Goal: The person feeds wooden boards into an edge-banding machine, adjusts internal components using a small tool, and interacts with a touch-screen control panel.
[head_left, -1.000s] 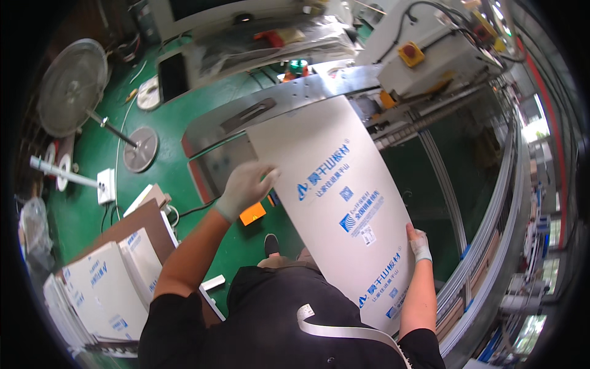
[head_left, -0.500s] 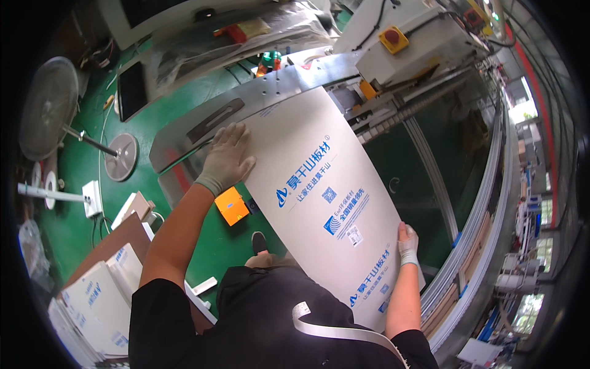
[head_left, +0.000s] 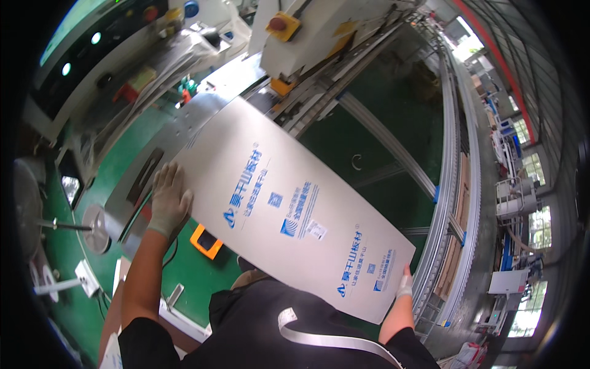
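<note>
A long white board panel (head_left: 319,184) with blue print lies slanting in front of me, its far end on the grey metal machine table (head_left: 212,104). At its left edge my left hand (head_left: 170,198), in a pale glove, lies flat with the fingers stretched out. The thumb side touches the panel. My right hand (head_left: 404,284), gloved too, grips the panel near its near right corner. Its thumb is up by the edge, and the other fingers are hidden beneath.
A white machine head with a red and yellow stop button (head_left: 281,26) stands beyond the panel. Metal rails (head_left: 393,138) run along the right. An orange and black device (head_left: 206,242) is below the panel's left edge. A white tape strip (head_left: 332,340) hangs across my black shirt.
My view has turned to the right, so the surroundings sit further left. The panel lies more crosswise, and its near end shows fully. My right hand is now closer to its near corner.
</note>
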A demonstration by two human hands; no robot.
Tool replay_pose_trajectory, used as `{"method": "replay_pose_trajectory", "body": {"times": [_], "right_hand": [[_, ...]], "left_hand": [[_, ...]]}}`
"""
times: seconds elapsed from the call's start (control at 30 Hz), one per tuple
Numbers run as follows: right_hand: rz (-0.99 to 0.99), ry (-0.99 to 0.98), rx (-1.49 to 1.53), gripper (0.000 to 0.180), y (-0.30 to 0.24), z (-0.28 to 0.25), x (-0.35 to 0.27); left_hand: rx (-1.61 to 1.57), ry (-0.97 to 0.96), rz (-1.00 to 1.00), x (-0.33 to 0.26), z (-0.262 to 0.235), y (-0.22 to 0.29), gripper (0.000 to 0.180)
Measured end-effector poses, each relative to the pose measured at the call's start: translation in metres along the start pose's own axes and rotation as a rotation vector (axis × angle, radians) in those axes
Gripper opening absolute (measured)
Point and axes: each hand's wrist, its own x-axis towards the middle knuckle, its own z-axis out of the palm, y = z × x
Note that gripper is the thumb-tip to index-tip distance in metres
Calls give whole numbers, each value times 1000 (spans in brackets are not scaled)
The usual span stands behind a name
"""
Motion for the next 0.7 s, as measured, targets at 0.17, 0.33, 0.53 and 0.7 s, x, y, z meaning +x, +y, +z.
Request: {"method": "replay_pose_trajectory", "body": {"times": [0.17,0.33,0.53,0.7], "right_hand": [[164,-101,-22,96,29,5,-122],[112,97,-85,101,40,22,-161],[121,46,-31,97,42,8,-140],[136,171,-91,96,30,10,-141]], "left_hand": [[-18,60,19,0,4,-2,70],[-67,128,-2,-2,6,1,69],[-86,146,-113,-3,-4,4,67],[-176,73,-124,0,-6,-3,69]]}}
